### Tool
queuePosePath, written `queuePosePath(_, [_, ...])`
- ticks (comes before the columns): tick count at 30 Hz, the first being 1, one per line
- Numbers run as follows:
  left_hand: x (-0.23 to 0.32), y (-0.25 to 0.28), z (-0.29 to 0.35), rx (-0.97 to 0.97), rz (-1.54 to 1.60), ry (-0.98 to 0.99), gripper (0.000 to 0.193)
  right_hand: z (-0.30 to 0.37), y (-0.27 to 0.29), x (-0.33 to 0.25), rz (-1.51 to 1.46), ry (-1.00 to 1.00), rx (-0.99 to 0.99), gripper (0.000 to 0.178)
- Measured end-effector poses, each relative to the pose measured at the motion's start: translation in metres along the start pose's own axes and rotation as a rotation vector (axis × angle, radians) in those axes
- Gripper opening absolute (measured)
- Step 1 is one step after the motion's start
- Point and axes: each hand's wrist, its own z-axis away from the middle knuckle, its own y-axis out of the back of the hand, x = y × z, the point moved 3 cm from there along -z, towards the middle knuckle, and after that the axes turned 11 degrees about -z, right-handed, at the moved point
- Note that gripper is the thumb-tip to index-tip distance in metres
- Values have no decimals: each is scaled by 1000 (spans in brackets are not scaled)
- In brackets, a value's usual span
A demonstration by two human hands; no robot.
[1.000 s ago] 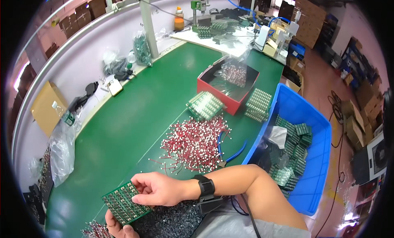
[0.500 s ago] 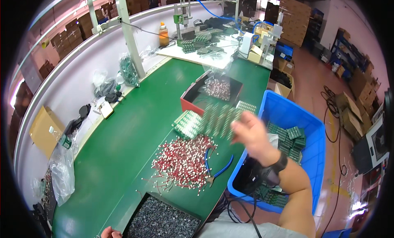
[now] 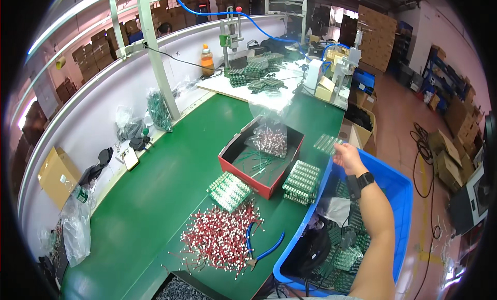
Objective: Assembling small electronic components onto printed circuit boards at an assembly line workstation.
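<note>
My right hand (image 3: 349,159) pinches a green circuit board panel (image 3: 324,143) by its right end, above the far left rim of the blue bin (image 3: 403,207). More green boards lie inside that bin, with a dark item and a white sheet among them. Two stacks stand on the table: one circuit board stack (image 3: 229,191) left of the red box's front corner, another board stack (image 3: 302,181) to its right. The red box (image 3: 243,177) contains a clear bag of small red-and-white parts and loose green strips. My left hand is not in view.
A heap of red wires with white connectors (image 3: 220,237) lies nearer me, beside blue-handled pliers (image 3: 266,248). At the bottom edge is a dark tray (image 3: 194,287) of small grey parts. A white board (image 3: 222,83) at the far end bears more circuit boards and a hand press (image 3: 228,41).
My right hand has carried the board panel right and away from me, from over the stacks to the bin's far rim. My left hand has left the view, which has shifted.
</note>
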Motion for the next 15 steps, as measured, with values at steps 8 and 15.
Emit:
queuePosePath(8, [5,3,-1,-28,-158,-26,13,-70,-57,-24,-1,36,-65,19])
queuePosePath(15, [19,4,-2,-40,-316,-32,15,-165,-170,-94,-59,65,-96,43])
